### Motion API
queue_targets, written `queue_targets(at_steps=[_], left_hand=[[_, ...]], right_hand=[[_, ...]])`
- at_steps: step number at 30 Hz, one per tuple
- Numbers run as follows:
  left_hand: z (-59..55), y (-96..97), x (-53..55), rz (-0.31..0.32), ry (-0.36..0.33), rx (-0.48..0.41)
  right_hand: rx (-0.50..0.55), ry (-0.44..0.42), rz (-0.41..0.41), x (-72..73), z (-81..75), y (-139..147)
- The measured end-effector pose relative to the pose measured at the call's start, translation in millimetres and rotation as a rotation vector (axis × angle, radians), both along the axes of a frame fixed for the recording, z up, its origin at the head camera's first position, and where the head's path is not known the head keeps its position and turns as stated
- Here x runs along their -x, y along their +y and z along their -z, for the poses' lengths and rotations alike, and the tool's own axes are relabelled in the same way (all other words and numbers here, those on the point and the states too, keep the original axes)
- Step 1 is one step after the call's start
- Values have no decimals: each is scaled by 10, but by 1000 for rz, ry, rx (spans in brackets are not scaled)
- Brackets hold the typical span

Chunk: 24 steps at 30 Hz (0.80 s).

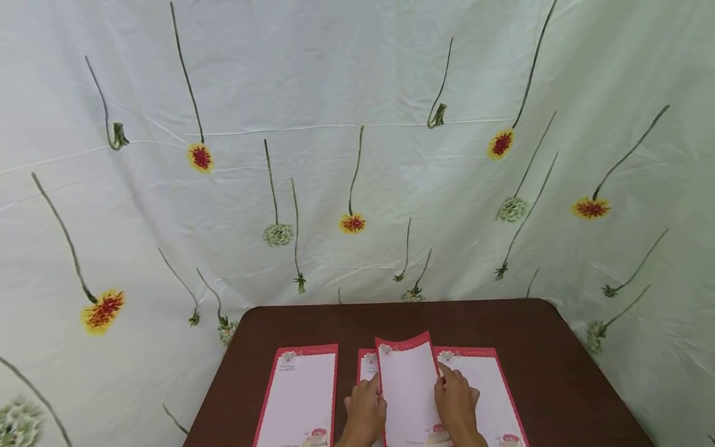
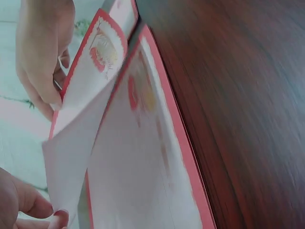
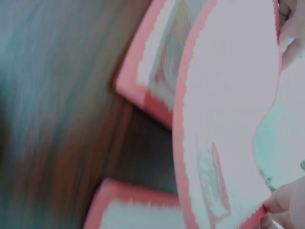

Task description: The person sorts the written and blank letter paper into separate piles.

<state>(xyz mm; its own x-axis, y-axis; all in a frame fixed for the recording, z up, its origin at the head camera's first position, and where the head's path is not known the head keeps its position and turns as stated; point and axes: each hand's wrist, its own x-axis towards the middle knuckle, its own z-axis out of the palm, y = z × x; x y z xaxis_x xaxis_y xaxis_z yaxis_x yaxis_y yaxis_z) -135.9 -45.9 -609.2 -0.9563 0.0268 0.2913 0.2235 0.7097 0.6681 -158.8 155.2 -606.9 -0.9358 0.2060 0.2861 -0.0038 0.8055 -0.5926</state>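
A white sheet of paper (image 1: 408,391) with a red border, a flower print at its top and a cake print near its bottom is held up off the table and bends. My left hand (image 1: 364,406) pinches its left edge. At the opposite edge my right hand (image 1: 459,400) grips it between thumb and fingers. The sheet (image 3: 228,95) shows its curve in the right wrist view. Partly hidden behind it lies a matching sheet (image 1: 367,366). Beneath my right hand is another such sheet (image 1: 485,388). The left wrist view shows the bent paper (image 2: 76,152) above a red-bordered sheet (image 2: 143,167).
Another red-bordered sheet (image 1: 298,397) lies to the left, apart from my hands. All rest on a dark brown wooden table (image 1: 313,323) with rounded far corners. A pale flower-printed cloth (image 1: 391,186) hangs behind and around the table.
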Motion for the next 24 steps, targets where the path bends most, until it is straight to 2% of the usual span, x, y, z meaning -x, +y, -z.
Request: queue_targets(at_steps=[5, 13, 24], left_hand=[[-50, 205, 16, 57, -53, -46], [-41, 529, 60, 154, -176, -123], [4, 876, 112, 214, -170, -99]], right_hand=[[1, -15, 22, -22, -58, 237], [-9, -28, 53, -102, -83, 577], [-30, -15, 121, -161, -76, 980]])
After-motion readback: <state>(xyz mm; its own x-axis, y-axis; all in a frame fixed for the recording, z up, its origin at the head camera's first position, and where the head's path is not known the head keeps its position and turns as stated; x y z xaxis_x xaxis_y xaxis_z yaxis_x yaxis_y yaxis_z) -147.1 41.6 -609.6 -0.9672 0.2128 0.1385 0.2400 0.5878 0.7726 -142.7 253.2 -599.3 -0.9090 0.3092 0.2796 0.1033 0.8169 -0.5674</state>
